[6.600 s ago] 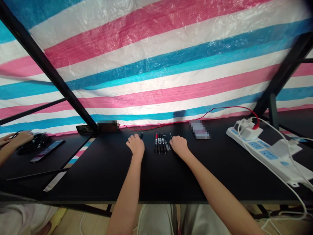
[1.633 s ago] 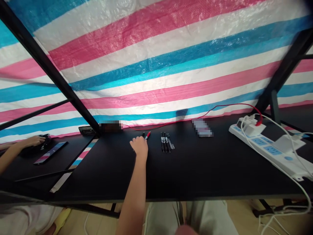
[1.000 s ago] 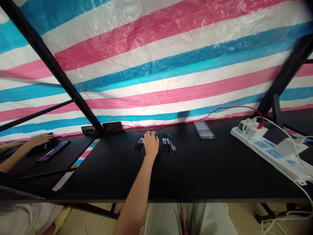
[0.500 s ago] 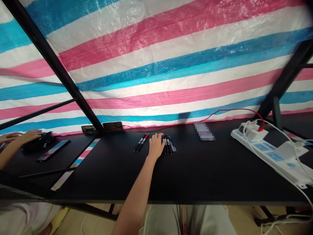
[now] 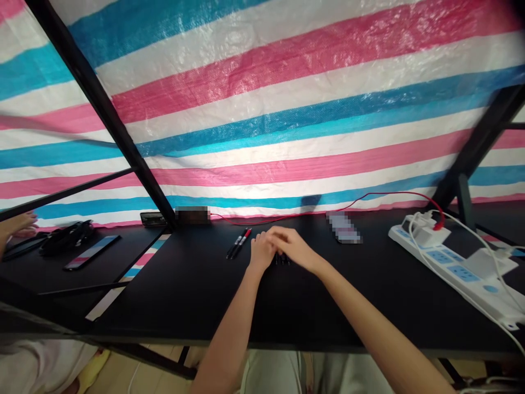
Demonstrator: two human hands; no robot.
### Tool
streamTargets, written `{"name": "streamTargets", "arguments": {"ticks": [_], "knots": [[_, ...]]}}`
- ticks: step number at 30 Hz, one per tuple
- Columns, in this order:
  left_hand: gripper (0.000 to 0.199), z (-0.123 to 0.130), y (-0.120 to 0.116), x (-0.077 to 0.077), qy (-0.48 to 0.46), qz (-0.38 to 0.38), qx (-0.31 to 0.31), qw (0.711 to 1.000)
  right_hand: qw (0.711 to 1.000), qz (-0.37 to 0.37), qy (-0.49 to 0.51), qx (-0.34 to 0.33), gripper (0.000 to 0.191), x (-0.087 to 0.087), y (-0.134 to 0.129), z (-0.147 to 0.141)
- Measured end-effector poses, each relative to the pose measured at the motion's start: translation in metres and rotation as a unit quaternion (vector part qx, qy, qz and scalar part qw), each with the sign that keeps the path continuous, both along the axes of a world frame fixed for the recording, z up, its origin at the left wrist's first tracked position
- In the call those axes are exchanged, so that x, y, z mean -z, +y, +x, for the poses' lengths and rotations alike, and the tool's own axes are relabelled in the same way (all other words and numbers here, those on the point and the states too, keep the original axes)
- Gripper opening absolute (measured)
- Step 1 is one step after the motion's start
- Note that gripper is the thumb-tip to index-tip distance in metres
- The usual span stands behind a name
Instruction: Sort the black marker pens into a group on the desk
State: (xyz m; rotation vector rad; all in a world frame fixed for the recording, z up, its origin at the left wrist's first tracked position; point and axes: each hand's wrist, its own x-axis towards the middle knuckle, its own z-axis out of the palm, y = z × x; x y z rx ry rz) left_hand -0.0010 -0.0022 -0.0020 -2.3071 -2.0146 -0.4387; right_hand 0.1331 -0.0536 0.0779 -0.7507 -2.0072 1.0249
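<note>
My left hand (image 5: 261, 253) rests on the black tabletop with its fingers curled; whatever they close on is hidden. My right hand (image 5: 294, 247) reaches over from the right, its bent fingers overlapping the left hand's thumb side. Beneath the right hand lies a row of several pens (image 5: 283, 259), only their lower ends showing. I cannot make out what its fingertips grip. Left of my hands, two pens (image 5: 238, 244) lie side by side at a slant, one with a red end and one dark.
A white power strip (image 5: 455, 265) with plugs and cables stands at the right. A blurred phone (image 5: 343, 227) lies behind my right hand. Toward the back left, a red cable (image 5: 246, 224) runs to a dark device (image 5: 192, 214). Another person's hand (image 5: 20, 224) is near black cables (image 5: 68, 238).
My right hand has come in from the right and now covers most of the pen row, meeting my left hand. The left hand has stayed nearly in place.
</note>
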Motion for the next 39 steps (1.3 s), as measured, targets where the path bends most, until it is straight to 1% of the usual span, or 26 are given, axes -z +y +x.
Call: {"name": "streamTargets", "arguments": {"ticks": [1,2,3,4,5,6,8,11,13,16,18,19,21,23,24,26,28,32,34,36,39], "knots": [[0.023,0.000,0.000,0.000,-0.001,0.011,-0.005,1.000,0.991,0.032,-0.087,0.100,0.029,0.011,0.024,0.004],[0.022,-0.001,0.000,0.000,-0.006,0.026,-0.009,1.000,0.966,0.055,-0.185,0.174,0.025,0.024,0.044,0.009],[0.021,-0.001,0.000,0.001,-0.011,0.031,-0.007,0.999,0.933,0.071,-0.276,0.221,0.022,0.036,0.061,0.014],[0.020,-0.002,0.000,0.002,-0.017,0.033,-0.012,0.999,0.903,0.081,-0.348,0.241,0.020,0.048,0.074,0.018],[0.018,-0.002,0.001,0.003,-0.020,0.030,-0.015,0.999,0.881,0.082,-0.393,0.251,0.020,0.059,0.082,0.021],[0.017,-0.003,0.001,0.003,-0.022,0.024,-0.015,0.999,0.868,0.083,-0.413,0.264,0.021,0.067,0.086,0.023],[0.012,-0.003,0.003,0.004,-0.016,0.009,-0.024,1.000,0.854,0.098,-0.432,0.273,0.021,0.078,0.087,0.024],[0.012,-0.001,0.005,0.002,-0.012,-0.008,-0.041,0.999,0.853,0.122,-0.426,0.274,0.020,0.080,0.081,0.025],[0.019,0.000,0.006,0.001,-0.013,-0.015,-0.060,0.998,0.864,0.122,-0.415,0.258,0.018,0.077,0.078,0.028],[0.026,-0.001,0.006,0.002,0.001,-0.016,-0.089,0.996,0.884,0.093,-0.393,0.235,0.012,0.071,0.078,0.036],[0.024,-0.002,0.006,0.003,0.019,-0.012,-0.091,0.996,0.890,0.066,-0.385,0.237,0.024,0.070,0.078,0.041],[0.023,-0.003,0.006,0.004,0.027,-0.011,-0.089,0.996,0.886,0.054,-0.388,0.247,0.029,0.070,0.078,0.043],[0.022,-0.003,0.006,0.004,0.038,-0.011,-0.086,0.995,0.868,0.033,-0.411,0.278,0.032,0.069,0.077,0.046],[0.022,-0.004,0.005,0.004,0.046,-0.012,-0.092,0.995,0.847,0.017,-0.442,0.295,0.026,0.068,0.075,0.046],[0.023,-0.004,0.005,0.003,0.049,-0.013,-0.097,0.994,0.841,0.013,-0.455,0.294,0.021,0.067,0.074,0.046],[0.023,-0.003,0.004,0.003,0.050,-0.013,-0.105,0.993,0.834,0.008,-0.475,0.281,0.015,0.064,0.070,0.043],[0.023,-0.002,0.003,0.002,0.044,-0.014,-0.110,0.993,0.828,0.006,-0.486,0.281,0.019,0.062,0.066,0.039],[0.021,0.000,0.003,0.002,0.029,-0.015,-0.119,0.992,0.816,0.006,-0.491,0.305,0.025,0.063,0.063,0.032],[0.019,-0.001,0.003,0.002,0.018,-0.016,-0.117,0.993,0.818,0.003,-0.489,0.304,0.026,0.066,0.065,0.031],[0.018,-0.002,0.004,0.003,-0.001,-0.014,-0.109,0.994,0.826,-0.003,-0.477,0.302,0.028,0.069,0.069,0.034],[0.016,-0.004,0.006,0.005,-0.046,0.012,-0.071,0.996,0.853,-0.023,-0.414,0.318,0.030,0.075,0.078,0.040]]}}
